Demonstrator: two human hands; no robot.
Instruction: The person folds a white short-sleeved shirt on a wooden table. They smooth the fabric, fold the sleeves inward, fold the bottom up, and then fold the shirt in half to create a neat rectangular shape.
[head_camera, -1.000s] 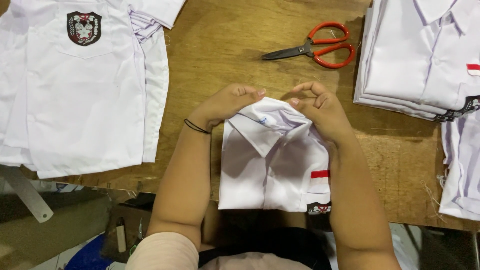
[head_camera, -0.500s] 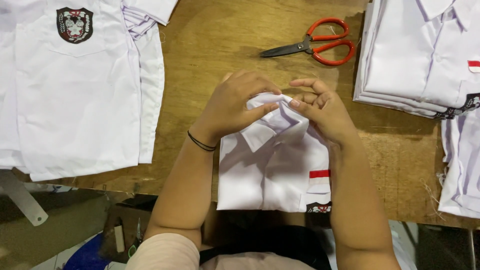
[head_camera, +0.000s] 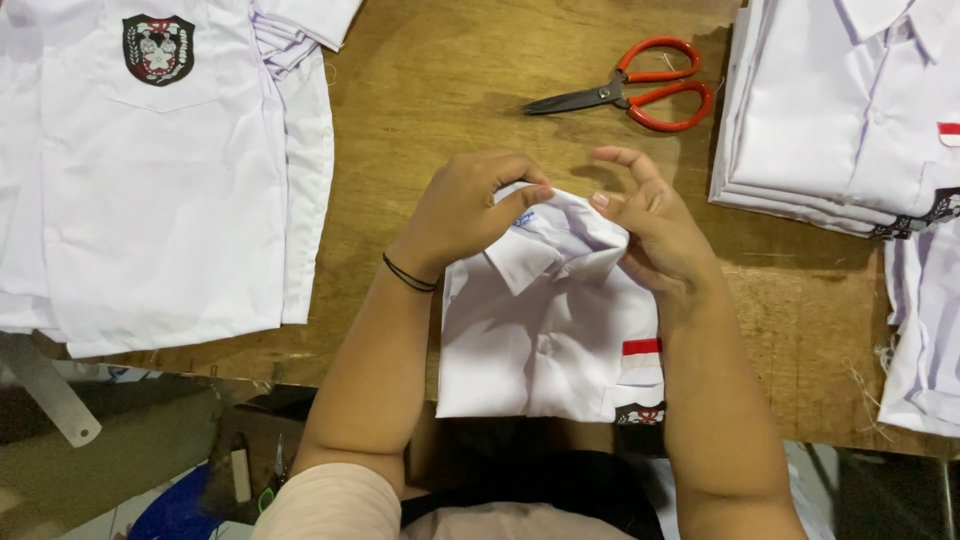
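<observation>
A folded white shirt (head_camera: 545, 340) with a small red stripe and a dark badge on its pocket lies on the wooden table (head_camera: 420, 110) at its near edge. My left hand (head_camera: 470, 210), with a thin black band at the wrist, pinches the shirt's collar (head_camera: 560, 235) from the left. My right hand (head_camera: 650, 225) grips the collar's right side, fingers bent over it. Both hands sit at the top of the shirt, close together.
Red-handled scissors (head_camera: 640, 90) lie closed behind my hands. A stack of spread white shirts with a crest badge (head_camera: 160, 170) fills the left. A pile of folded white shirts (head_camera: 850, 110) sits at the right, more cloth (head_camera: 925, 340) below it.
My left hand has moved onto the collar from the left and my right fingers have lifted a little. The view has shifted slightly downward.
</observation>
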